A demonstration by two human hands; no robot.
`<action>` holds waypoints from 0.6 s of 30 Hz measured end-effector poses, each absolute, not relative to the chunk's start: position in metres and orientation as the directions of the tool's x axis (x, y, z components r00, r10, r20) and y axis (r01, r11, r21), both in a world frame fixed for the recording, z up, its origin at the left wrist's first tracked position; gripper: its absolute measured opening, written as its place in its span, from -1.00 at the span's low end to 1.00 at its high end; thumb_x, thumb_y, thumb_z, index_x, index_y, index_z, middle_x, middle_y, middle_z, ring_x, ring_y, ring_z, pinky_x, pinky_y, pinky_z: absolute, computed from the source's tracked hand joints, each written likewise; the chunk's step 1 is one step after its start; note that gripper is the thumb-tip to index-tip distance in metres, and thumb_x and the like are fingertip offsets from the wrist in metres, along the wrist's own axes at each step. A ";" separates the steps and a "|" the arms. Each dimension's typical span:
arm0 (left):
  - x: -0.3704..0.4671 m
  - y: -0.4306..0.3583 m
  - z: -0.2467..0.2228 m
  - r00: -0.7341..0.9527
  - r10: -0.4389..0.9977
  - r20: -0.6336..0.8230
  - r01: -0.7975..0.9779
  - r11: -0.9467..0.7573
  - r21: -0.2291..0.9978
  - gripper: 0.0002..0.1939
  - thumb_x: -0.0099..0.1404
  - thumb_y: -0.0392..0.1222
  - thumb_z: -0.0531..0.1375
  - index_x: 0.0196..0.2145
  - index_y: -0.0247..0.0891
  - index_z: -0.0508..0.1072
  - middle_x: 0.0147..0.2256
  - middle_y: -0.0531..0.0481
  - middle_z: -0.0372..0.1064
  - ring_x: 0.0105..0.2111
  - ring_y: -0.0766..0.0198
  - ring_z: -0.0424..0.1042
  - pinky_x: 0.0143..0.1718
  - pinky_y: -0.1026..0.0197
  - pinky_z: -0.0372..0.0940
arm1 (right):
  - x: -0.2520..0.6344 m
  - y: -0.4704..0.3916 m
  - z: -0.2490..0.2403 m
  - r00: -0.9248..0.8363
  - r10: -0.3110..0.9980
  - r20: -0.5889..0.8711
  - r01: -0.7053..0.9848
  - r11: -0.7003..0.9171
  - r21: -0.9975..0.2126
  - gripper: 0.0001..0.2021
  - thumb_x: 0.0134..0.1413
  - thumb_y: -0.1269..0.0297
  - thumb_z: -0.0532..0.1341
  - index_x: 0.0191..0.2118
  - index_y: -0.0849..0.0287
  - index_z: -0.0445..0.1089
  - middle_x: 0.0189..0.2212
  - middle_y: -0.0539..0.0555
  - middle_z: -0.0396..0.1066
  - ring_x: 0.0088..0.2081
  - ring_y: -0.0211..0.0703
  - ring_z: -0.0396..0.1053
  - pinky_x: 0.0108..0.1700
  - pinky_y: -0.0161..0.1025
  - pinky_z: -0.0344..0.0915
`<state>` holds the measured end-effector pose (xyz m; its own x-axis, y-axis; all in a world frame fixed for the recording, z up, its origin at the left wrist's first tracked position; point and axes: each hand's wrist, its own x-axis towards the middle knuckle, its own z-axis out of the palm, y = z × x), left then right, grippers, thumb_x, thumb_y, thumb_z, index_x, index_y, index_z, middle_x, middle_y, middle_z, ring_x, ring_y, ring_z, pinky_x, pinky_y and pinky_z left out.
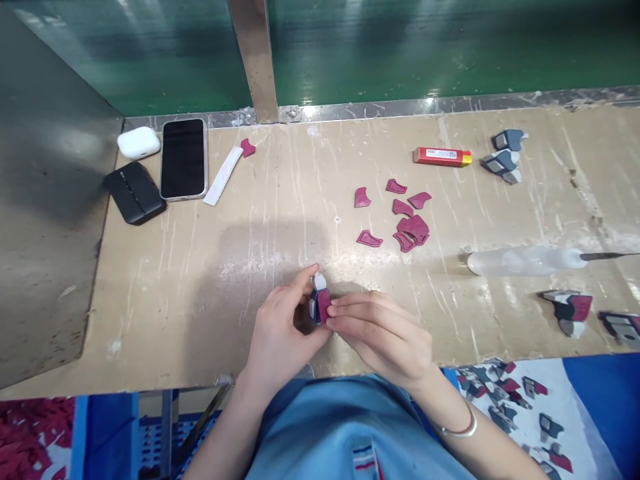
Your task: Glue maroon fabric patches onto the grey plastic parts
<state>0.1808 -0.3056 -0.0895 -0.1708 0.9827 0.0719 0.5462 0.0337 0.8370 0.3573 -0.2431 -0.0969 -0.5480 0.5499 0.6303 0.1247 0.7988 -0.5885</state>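
Near the front of the workbench, my left hand [280, 327] grips a small navy-and-grey plastic part [313, 308] between thumb and fingers, its light grey end pointing away from me. My right hand [383, 333] comes in from the right, fingertips pinching a maroon flat piece [323, 303] that lies against the part's side. Whether that piece is fully seated I cannot tell. Beyond my right hand, several loose maroon pieces [413, 228] lie scattered, some overlapping. To the right rests a part with a maroon piece on it [580, 308], and another similar part [623, 327] sits by the edge.
A translucent bottle with a thin nozzle [525, 261] lies at right. Behind are a red lighter [443, 157] and navy-grey parts [503, 160]. A phone [184, 160], white case [139, 143], black box [135, 193] and white strip [223, 176] occupy the left. Below are bins [105, 433].
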 end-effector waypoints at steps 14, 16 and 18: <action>0.180 -0.309 -0.078 -0.133 0.986 -0.100 -0.163 0.078 0.984 -0.34 0.34 -0.38 0.38 0.34 -0.03 0.43 0.04 -0.02 0.65 0.02 0.30 0.65 0.11 0.38 0.46 | 0.356 -0.236 -0.093 -0.552 0.632 0.543 0.100 0.697 -0.710 -0.78 0.32 0.58 0.24 -0.08 0.13 0.51 -0.18 0.07 0.69 -0.06 -0.12 0.63 0.04 -0.15 0.60; 0.180 -0.307 -0.073 -0.121 0.980 -0.161 -0.292 0.120 0.949 -0.41 0.38 -0.35 0.40 0.29 0.03 0.49 0.04 -0.01 0.66 -0.01 0.30 0.67 0.08 0.39 0.48 | 0.355 -0.238 -0.093 -0.522 0.667 0.532 0.034 0.639 -0.768 -0.78 0.32 0.57 0.25 -0.05 0.11 0.50 -0.19 0.06 0.69 -0.08 -0.15 0.64 0.06 -0.17 0.61; 0.181 -0.306 -0.071 -0.109 0.973 -0.205 -0.390 0.147 0.909 -0.45 0.38 -0.35 0.41 0.24 0.07 0.53 0.01 0.02 0.68 -0.08 0.33 0.69 0.01 0.44 0.50 | 0.354 -0.241 -0.094 -0.485 0.733 0.477 -0.026 0.533 -0.845 -0.75 0.32 0.51 0.30 0.02 0.07 0.49 -0.15 0.07 0.69 -0.05 -0.15 0.65 0.07 -0.17 0.63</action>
<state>0.1805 -0.3061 -0.0714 -0.1091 0.9728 -0.2045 -0.3899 0.1474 0.9090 0.3541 -0.2408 -0.0940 -0.4853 0.7326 0.4772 -0.0261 0.5334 -0.8454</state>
